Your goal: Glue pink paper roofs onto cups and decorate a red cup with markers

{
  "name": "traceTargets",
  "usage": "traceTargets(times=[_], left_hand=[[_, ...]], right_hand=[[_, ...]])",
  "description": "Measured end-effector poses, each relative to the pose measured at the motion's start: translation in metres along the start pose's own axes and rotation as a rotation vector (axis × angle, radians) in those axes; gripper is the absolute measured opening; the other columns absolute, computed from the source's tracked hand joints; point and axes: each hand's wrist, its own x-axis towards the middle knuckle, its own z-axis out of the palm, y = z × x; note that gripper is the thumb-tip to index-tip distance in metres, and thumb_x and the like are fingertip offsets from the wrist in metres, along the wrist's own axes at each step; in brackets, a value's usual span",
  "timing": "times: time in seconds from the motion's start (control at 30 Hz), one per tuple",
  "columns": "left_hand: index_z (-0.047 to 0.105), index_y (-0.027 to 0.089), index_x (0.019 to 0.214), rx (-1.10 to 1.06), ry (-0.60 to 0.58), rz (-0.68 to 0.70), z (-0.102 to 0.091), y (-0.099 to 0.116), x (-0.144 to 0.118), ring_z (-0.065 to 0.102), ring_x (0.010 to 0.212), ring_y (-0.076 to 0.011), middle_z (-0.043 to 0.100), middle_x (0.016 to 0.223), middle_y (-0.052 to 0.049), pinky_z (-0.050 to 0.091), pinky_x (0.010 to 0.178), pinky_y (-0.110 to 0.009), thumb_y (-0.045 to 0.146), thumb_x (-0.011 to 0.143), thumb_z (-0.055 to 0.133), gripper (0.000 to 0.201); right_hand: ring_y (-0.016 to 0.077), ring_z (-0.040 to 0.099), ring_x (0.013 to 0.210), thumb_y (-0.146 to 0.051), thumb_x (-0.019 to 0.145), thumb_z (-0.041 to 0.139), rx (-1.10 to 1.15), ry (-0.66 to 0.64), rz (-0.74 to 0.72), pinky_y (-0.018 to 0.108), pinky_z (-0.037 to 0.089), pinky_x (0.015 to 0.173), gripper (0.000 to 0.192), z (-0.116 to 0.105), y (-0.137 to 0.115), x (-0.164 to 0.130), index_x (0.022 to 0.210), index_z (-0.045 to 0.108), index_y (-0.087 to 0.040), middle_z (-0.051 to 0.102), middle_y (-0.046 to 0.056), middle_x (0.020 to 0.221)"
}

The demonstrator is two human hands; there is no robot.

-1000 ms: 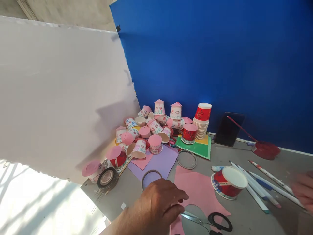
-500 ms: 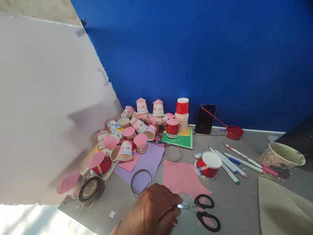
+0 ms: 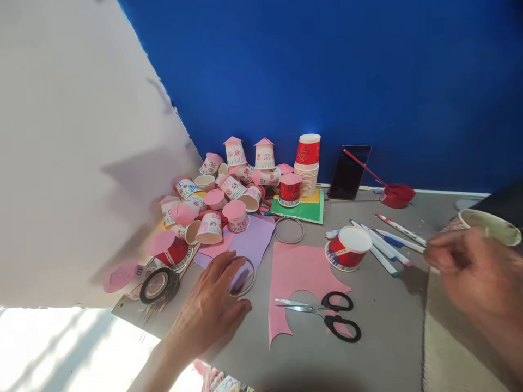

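Our left hand (image 3: 210,305) lies flat and open on the grey worktop (image 3: 388,332), its fingertips resting on a thin metal ring (image 3: 242,276) that sits partly on a sheet of lilac paper (image 3: 255,242). Our right hand (image 3: 469,272) hovers at the right edge, blurred, its fingers loosely curled; we cannot tell whether it holds anything. It is just beside a patterned paper cup (image 3: 488,226) and near a row of white marker pens (image 3: 388,242). Between the hands lies a sheet of pink paper (image 3: 298,272) with curved cut-outs, and on its lower edge rest black-handled scissors (image 3: 327,313), blades apart, touched by neither hand. An upturned red paper cup with a white base (image 3: 347,247) stands at the sheet's upper right corner. A second metal ring (image 3: 289,230) lies above the sheet. Behind, a heap of decorated paper cups with pink roofs (image 3: 220,201) borders a stack of red and white paper cups (image 3: 307,163). A roll of black tape (image 3: 158,284) sits left of our left hand.
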Motion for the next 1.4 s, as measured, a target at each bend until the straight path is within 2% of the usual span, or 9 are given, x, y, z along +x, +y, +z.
traceTargets(times=[0.17, 0.27, 0.37, 0.47, 0.67, 0.9, 1.07, 1.23, 1.4], left_hand=[[0.048, 0.029, 0.152, 0.064, 0.03, 0.063, 0.014, 0.009, 0.003, 0.04, 0.157, -0.0398, 0.049, 0.163, -0.014, 0.045, 0.121, -0.062, 0.031, 0.091, 0.074, 0.066], [0.044, 0.028, 0.155, -0.028, 0.025, 0.212, 0.017, 0.03, 0.01, 0.031, 0.163, -0.0356, 0.049, 0.166, -0.015, 0.04, 0.126, -0.062, 0.034, 0.097, 0.071, 0.064], [0.039, 0.025, 0.161, -0.023, -0.187, 0.284, 0.02, 0.048, 0.018, 0.031, 0.164, -0.0369, 0.047, 0.169, -0.016, 0.038, 0.127, -0.067, 0.038, 0.092, 0.078, 0.08], [0.047, 0.023, 0.157, 0.002, -0.297, 0.299, 0.024, 0.054, 0.025, 0.037, 0.161, -0.039, 0.053, 0.164, -0.017, 0.036, 0.126, -0.072, 0.033, 0.089, 0.081, 0.077], [0.058, 0.021, 0.148, 0.083, -0.29, 0.348, 0.032, 0.05, 0.029, 0.048, 0.154, -0.0425, 0.06, 0.157, -0.019, 0.04, 0.12, -0.077, 0.026, 0.092, 0.074, 0.059], [0.056, 0.023, 0.149, 0.105, -0.138, 0.414, 0.047, 0.039, 0.014, 0.056, 0.147, -0.0413, 0.073, 0.138, -0.017, 0.04, 0.123, -0.069, 0.046, 0.096, 0.071, 0.06], [0.061, 0.023, 0.144, 0.119, -0.094, 0.436, 0.047, 0.038, 0.013, 0.054, 0.149, -0.0404, 0.07, 0.142, -0.018, 0.037, 0.125, -0.066, 0.054, 0.1, 0.064, 0.054], [0.059, 0.021, 0.146, 0.155, -0.057, 0.472, 0.051, 0.038, 0.016, 0.054, 0.149, -0.0404, 0.065, 0.151, -0.019, 0.04, 0.122, -0.065, 0.058, 0.102, 0.059, 0.058], [0.067, 0.022, 0.133, 0.137, 0.046, 0.575, 0.06, 0.032, 0.022, 0.064, 0.139, -0.0381, 0.076, 0.135, -0.016, 0.042, 0.122, -0.058, 0.066, 0.1, 0.057, 0.056]], right_hand=[[0.0199, 0.063, 0.059, -0.044, 0.099, 0.055, 0.148, -0.102, -0.017, 0.032, 0.049, 0.058, 0.036, 0.018, -0.008, -0.016, 0.068, 0.065, -0.026, 0.065, 0.002, 0.062], [0.0189, 0.062, 0.061, -0.048, 0.091, 0.068, 0.076, -0.175, -0.133, 0.032, 0.053, 0.06, 0.022, 0.026, -0.018, -0.021, 0.093, 0.073, -0.026, 0.073, 0.003, 0.078], [0.0249, 0.071, 0.081, -0.058, 0.086, 0.074, 0.004, -0.219, -0.173, 0.04, 0.062, 0.073, 0.061, 0.028, -0.021, -0.019, 0.138, 0.061, -0.029, 0.075, 0.01, 0.118], [0.0361, 0.071, 0.116, -0.063, 0.086, 0.073, -0.037, -0.308, -0.152, 0.05, 0.064, 0.087, 0.08, 0.025, -0.019, -0.011, 0.155, 0.046, -0.034, 0.063, 0.014, 0.149], [0.0445, 0.056, 0.143, -0.066, 0.081, 0.076, -0.109, -0.434, -0.152, 0.06, 0.054, 0.109, 0.081, 0.029, -0.034, 0.013, 0.149, 0.054, -0.03, 0.062, 0.015, 0.152], [0.0388, 0.067, 0.128, -0.048, 0.074, 0.083, -0.102, -0.532, -0.081, 0.051, 0.057, 0.102, 0.075, 0.046, -0.059, 0.018, 0.142, 0.06, -0.028, 0.072, 0.012, 0.136], [0.0339, 0.071, 0.117, -0.043, 0.08, 0.076, -0.011, -0.468, -0.025, 0.047, 0.058, 0.096, 0.06, 0.046, -0.059, 0.024, 0.137, 0.063, -0.03, 0.075, 0.008, 0.129], [0.0324, 0.072, 0.114, -0.046, 0.082, 0.073, 0.083, -0.332, 0.024, 0.047, 0.057, 0.095, 0.057, 0.047, -0.051, 0.064, 0.136, 0.063, -0.028, 0.074, 0.008, 0.132], [0.0385, 0.065, 0.127, -0.04, 0.081, 0.076, -0.085, -0.268, 0.032, 0.052, 0.052, 0.104, 0.057, 0.07, -0.039, 0.093, 0.133, 0.065, -0.022, 0.073, 0.013, 0.134]])
